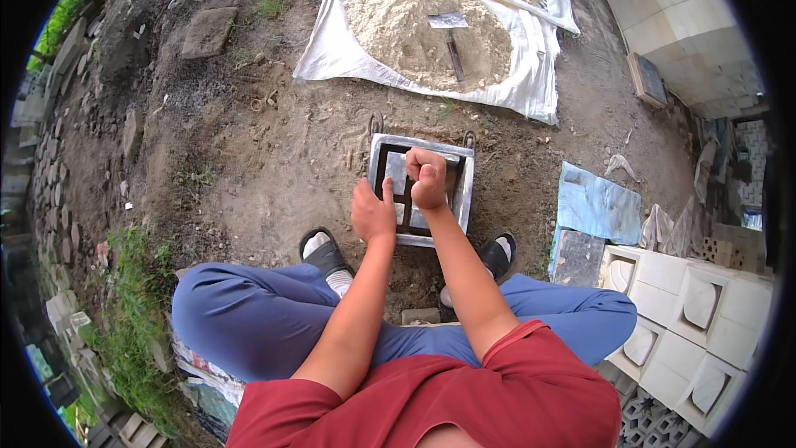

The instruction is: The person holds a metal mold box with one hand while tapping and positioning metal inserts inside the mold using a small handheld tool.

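A square grey metal mold stands on the dirt between my feet. Dark slots and grey plates show inside its rim, and wire loops rise at its far corners. My right hand is closed in a fist over the mold's middle, with nothing seen sticking out of it. At the mold's left side is my left hand, its thumb apart from the fingers and nothing visible between them. Whether that hand touches the rim I cannot tell. My hands and right forearm hide part of the mold's inside.
Ahead, a pale sandy heap lies on a white sheet, with a flat-bladed tool on it. At right are a blue sheet and stacked white blocks. Stones and grass lie left.
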A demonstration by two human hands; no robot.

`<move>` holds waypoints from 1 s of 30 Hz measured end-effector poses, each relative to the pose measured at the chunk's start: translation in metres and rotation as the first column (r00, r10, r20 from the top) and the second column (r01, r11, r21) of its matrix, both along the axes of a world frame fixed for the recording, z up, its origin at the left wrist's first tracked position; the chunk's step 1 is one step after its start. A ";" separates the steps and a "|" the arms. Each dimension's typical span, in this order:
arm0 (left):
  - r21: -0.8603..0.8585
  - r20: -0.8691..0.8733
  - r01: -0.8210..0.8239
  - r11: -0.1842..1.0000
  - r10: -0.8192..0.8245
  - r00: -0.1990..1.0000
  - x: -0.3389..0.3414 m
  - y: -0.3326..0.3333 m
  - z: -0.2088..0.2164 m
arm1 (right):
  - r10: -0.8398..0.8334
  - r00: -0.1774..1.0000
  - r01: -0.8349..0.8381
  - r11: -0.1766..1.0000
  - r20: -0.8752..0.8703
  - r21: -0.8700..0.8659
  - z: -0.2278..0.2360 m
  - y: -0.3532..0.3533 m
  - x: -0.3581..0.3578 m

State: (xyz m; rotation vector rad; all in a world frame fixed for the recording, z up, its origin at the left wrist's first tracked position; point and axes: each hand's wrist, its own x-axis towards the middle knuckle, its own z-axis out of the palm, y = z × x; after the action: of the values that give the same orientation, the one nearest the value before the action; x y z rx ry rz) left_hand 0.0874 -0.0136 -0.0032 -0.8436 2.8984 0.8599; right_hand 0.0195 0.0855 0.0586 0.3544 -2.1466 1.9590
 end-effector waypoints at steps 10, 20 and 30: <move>-0.089 -0.166 -0.026 0.996 0.011 0.986 0.003 0.000 -0.010 | 0.023 0.996 0.014 0.919 0.089 -0.394 0.070 0.019 -0.018; -0.017 -0.148 -0.018 1.000 0.016 0.989 -0.002 0.011 -0.004 | 0.003 0.997 0.004 0.995 0.074 -0.095 0.004 0.014 0.011; -0.059 -0.159 -0.040 0.997 0.030 0.987 -0.002 0.000 -0.009 | -0.009 0.979 0.087 0.923 0.204 -0.376 0.024 0.012 -0.003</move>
State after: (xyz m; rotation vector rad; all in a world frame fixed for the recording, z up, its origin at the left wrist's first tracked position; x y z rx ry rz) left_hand 0.0858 -0.0132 -0.0121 -0.8713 3.0704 0.8834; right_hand 0.0168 0.0971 0.0829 0.0371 -1.7888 2.4069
